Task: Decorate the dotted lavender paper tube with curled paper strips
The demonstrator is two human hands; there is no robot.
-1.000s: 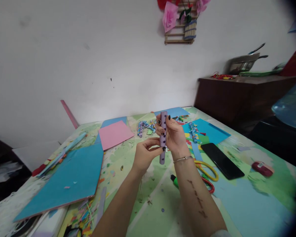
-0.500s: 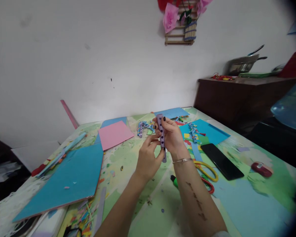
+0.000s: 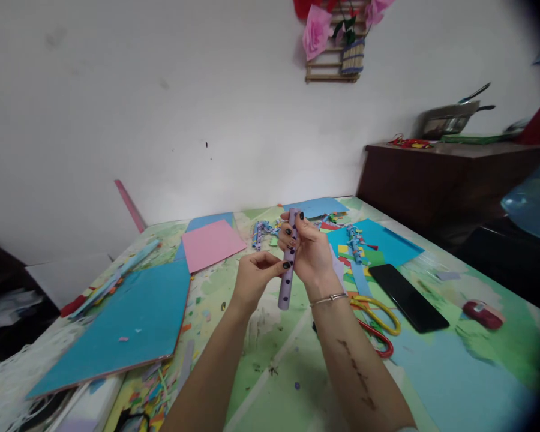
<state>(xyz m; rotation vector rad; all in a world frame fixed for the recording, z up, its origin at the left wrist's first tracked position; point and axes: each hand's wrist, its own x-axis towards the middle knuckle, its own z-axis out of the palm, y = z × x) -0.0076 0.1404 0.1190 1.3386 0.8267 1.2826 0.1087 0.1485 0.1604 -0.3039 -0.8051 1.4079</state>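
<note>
A purple paper tube [image 3: 285, 288] with dark dots is held upright, slightly tilted, above the middle of the table. My right hand [image 3: 312, 249] wraps its fingers round the upper part of the tube, with the thumb near its top end. From the left, my left hand [image 3: 256, 276] pinches the tube at mid-height between thumb and fingers. Behind the hands lie small dotted blue and purple paper pieces [image 3: 257, 235]. Another decorated blue roll [image 3: 354, 243] rests on a blue sheet to the right.
Yellow-handled scissors [image 3: 378, 315], red handles [image 3: 378, 342], a black phone [image 3: 408, 298] and a dark red object [image 3: 483, 314] lie right. Pink paper [image 3: 212, 245] and a large blue board [image 3: 117, 330] are left. Paper scraps [image 3: 150, 393] litter the front left.
The tube's lower end has swung left and more of it shows below my fingers. My left hand has shifted left and slightly changed its grip. The view has moved a little.
</note>
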